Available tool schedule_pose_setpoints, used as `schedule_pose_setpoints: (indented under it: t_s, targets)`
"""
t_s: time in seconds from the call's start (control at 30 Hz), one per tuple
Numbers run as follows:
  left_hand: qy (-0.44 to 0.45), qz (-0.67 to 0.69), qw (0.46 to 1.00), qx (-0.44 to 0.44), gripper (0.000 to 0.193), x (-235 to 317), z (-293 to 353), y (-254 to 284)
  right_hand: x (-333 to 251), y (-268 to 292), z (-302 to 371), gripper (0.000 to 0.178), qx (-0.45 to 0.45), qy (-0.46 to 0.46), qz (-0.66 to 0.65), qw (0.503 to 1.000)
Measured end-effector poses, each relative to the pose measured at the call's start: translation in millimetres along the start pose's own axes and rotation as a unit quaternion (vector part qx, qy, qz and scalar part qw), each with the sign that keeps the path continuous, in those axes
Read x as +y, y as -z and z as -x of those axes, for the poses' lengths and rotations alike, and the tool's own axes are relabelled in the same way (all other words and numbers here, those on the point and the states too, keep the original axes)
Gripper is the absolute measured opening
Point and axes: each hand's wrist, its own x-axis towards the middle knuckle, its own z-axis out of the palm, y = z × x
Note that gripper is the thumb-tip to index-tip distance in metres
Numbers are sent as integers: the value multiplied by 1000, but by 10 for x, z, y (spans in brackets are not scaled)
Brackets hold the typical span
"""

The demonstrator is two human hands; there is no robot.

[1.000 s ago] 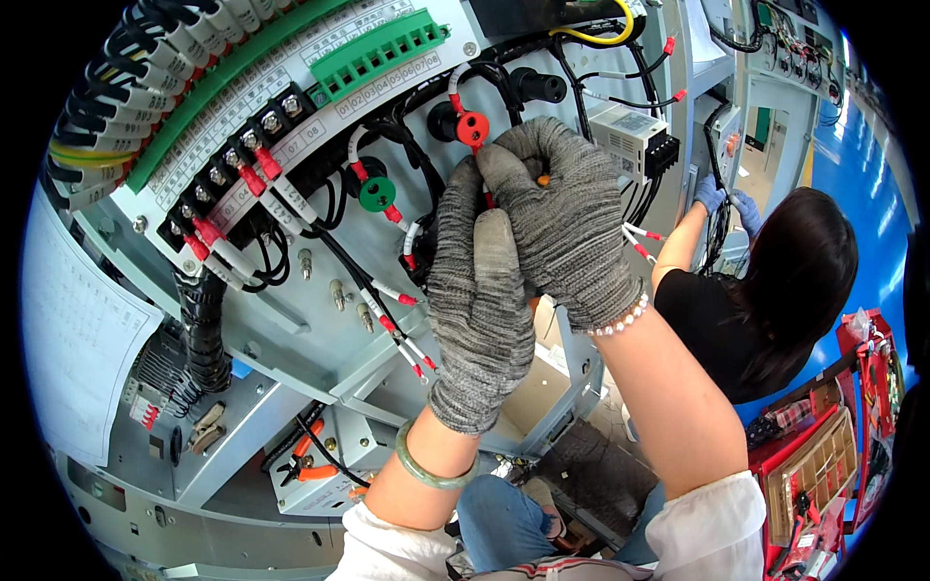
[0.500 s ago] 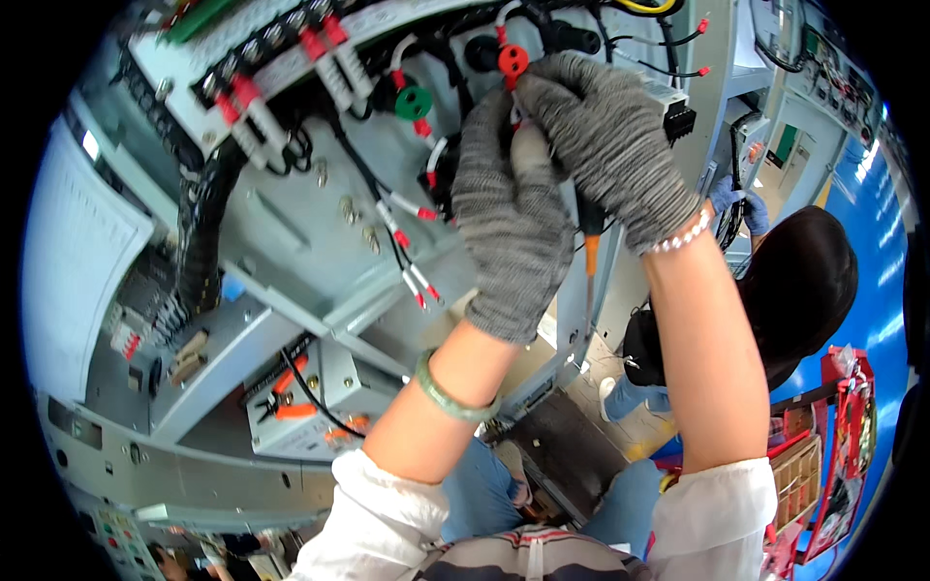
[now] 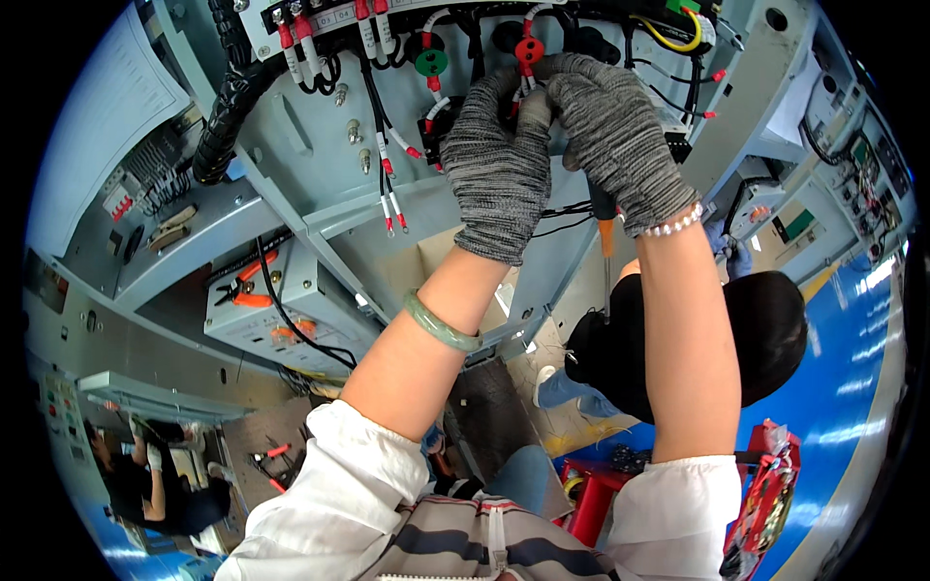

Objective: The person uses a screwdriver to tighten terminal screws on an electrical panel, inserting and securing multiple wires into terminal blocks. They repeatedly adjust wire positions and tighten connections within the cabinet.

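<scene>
Both my hands wear grey knitted gloves and are closed close together just below a round red two-hole part on the cabinet panel. My left hand pinches at the short white-sleeved wires under that part. Curled over from the other side, my right hand has its fingertips at the same spot, mostly hidden. A screwdriver with a black and orange handle hangs shaft down from under my right palm. Left of my hands is a similar green part, with red-ended wires above and below it.
Loose wires with red ends dangle on the left, beside a terminal strip above. Orange-handled pliers lie on a grey box. A co-worker is close at my right, near a red tool cart.
The view has shifted, so the pliers and grey box appear further left. My hands stay together at the wires below the red part. The screwdriver still hangs from my right hand.
</scene>
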Motion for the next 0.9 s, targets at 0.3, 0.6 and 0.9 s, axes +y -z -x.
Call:
schedule_pose_setpoints:
  t_s: [0.3,0.6,0.9]
  targets:
    - [28,-156,987,31,24,144,-40,-15,-112,314,333,24,68,-62,-263,960]
    - [16,-211,976,51,20,184,-75,-31,-811,510,2780,27,-37,-653,-505,563]
    - [61,-123,988,69,16,70,-70,-112,-161,1565,2574,25,-459,-467,-454,604]
